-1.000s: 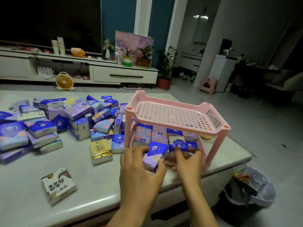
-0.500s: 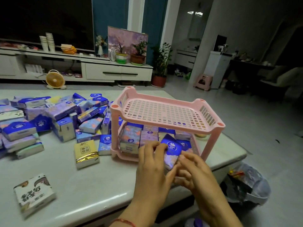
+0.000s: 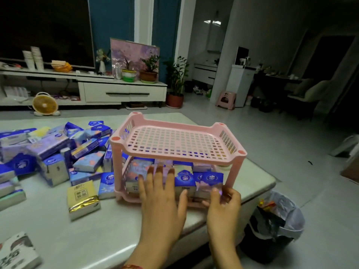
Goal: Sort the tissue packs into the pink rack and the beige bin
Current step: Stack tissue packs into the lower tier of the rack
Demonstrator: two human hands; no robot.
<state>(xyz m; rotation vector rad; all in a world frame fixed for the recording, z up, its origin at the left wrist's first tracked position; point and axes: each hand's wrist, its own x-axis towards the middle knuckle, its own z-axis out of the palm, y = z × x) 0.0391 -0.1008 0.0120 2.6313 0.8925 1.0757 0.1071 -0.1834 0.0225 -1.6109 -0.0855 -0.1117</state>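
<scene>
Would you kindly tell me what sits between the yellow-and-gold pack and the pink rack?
A blue tissue pack stands there, beside the pink rack, in the head view.

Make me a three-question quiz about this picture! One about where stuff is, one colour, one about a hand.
1. Where in the pink rack are the tissue packs? A) top shelf B) lower shelf C) both shelves
2. The pack with the shiny gold end is mostly: A) yellow B) red C) green
3. The left hand is: A) flat-fingered against the packs B) a fist C) holding a cup
Answers: 1 B, packs fill only the lower shelf; 2 A, its wrapper is yellow; 3 A, its fingers are straight on the packs, while the right hand pinches the end pack.
</scene>
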